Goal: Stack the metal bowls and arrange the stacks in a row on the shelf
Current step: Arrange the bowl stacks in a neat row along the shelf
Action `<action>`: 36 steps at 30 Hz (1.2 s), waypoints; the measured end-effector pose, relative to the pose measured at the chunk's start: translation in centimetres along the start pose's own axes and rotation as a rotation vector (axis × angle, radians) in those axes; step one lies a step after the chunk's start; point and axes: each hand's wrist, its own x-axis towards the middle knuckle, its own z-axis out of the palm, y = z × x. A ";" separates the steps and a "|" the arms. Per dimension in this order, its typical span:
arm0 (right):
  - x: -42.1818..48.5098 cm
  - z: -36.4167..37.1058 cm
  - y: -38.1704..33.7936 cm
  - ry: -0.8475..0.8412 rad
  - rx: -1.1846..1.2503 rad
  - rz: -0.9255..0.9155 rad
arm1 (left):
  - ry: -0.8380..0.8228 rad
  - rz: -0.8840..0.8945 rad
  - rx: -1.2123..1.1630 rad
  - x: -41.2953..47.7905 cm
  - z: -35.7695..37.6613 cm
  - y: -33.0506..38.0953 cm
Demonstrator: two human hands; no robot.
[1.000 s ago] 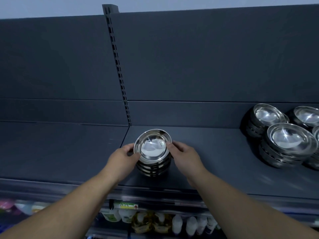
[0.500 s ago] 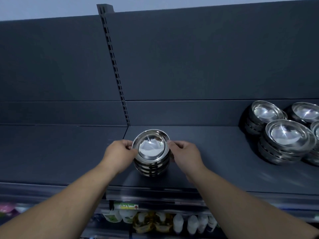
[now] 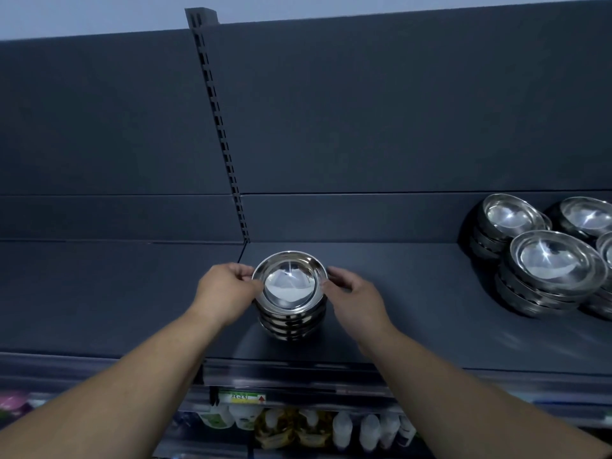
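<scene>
A stack of several shiny metal bowls [image 3: 290, 294] stands on the dark grey shelf [image 3: 397, 293], just right of the seam between two shelf boards. My left hand [image 3: 225, 291] grips the stack's left side at the top bowl's rim. My right hand [image 3: 356, 299] holds the right side, fingertips at the rim. More stacks of metal bowls [image 3: 553, 270] crowd together at the shelf's far right, partly cut off by the frame edge.
A slotted upright post [image 3: 218, 127] runs up the dark back panel behind the stack. The left shelf board [image 3: 99, 293] lies beside it. Below the shelf's front edge [image 3: 298, 372] sit bottles and packets [image 3: 298, 425] on a lower level.
The stack with both hands on it has shifted slightly back toward the rear panel and now stands upright rather than tilted. My right fingers have loosened along the rim.
</scene>
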 end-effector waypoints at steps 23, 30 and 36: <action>0.0 0.5 -0.3 -0.004 -0.059 -0.036 | -0.084 -0.055 -0.244 -1.6 1.9 -1.3; -0.4 0.5 -0.7 -0.011 -0.101 -0.059 | -0.044 -0.015 -0.184 -1.3 1.3 -0.1; -0.7 0.5 -0.4 0.010 -0.110 -0.044 | -0.113 -0.052 -0.144 -1.5 1.6 -0.7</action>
